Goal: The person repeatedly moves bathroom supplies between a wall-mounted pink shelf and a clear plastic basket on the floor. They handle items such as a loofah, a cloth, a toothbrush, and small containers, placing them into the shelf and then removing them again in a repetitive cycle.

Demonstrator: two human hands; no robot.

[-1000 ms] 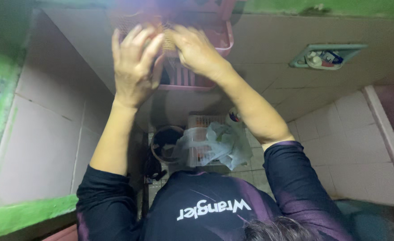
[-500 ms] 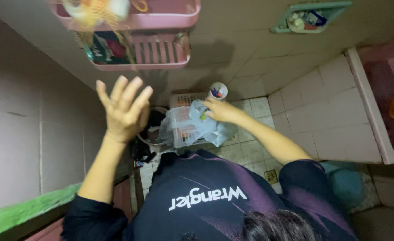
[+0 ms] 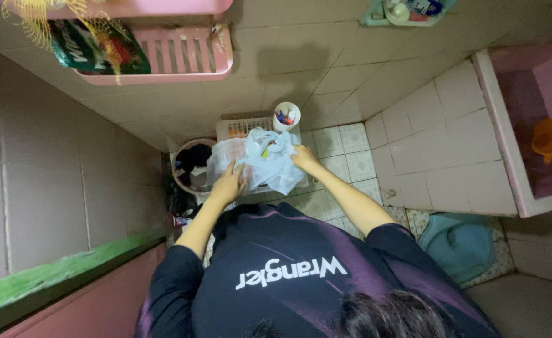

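1. Two hands are seen low in the head view, both reaching down to a pale plastic bag (image 3: 270,161) that is draped over a white slatted basket (image 3: 241,128) on the tiled floor (image 3: 345,141).
2. The left hand (image 3: 228,185) is laid on the left part of the bag, where clear plastic covers the basket's side; its fingers are spread and pressed flat on the plastic rather than curled round it.
3. The right hand (image 3: 303,156) is set at the bag's right edge, and its fingers are closed on a fold of the bluish-white plastic, which bunches up between the two hands.
4. The bag thus lies under the left fingers and inside the right fingers' pinch, its bulk toward the wall from both.
5. A white cup (image 3: 286,116) holding coloured sticks is stood just beyond the bag, touching or nearly touching the basket's far corner.
6. A round dark bucket (image 3: 191,164) is placed just left of the basket, near the left hand.
7. A pink wall shelf (image 3: 182,56) is fixed high on the tiled wall, with a green packet (image 3: 94,50) and yellow netting (image 3: 32,19) in it.
8. A teal squat pan (image 3: 460,241) is set in the floor to the right, well apart from both hands.
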